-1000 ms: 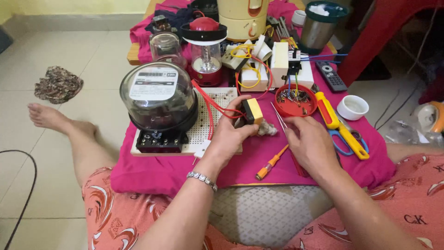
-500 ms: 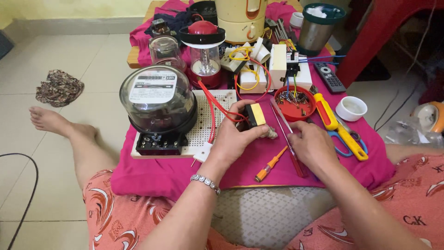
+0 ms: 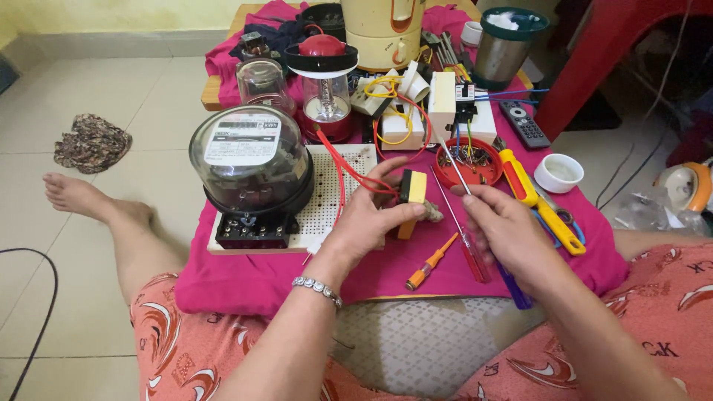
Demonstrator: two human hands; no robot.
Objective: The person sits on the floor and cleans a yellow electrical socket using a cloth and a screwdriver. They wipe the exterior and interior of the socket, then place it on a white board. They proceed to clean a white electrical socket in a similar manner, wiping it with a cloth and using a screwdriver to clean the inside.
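A low tabletop (image 3: 213, 93) fills the middle of the frame, draped in a pink cloth (image 3: 245, 278). On the cloth at centre left sits a white pegboard (image 3: 330, 200) carrying a domed meter (image 3: 249, 160). Behind it stands a red lantern (image 3: 324, 89). At centre right a red dish (image 3: 466, 160) of wires, a yellow-handled tool (image 3: 538, 200) and a white cup (image 3: 558, 172). An orange screwdriver (image 3: 431, 261) lies low at centre. On the tiled floor (image 3: 111, 82), upper left, a crumpled rag (image 3: 93, 141).
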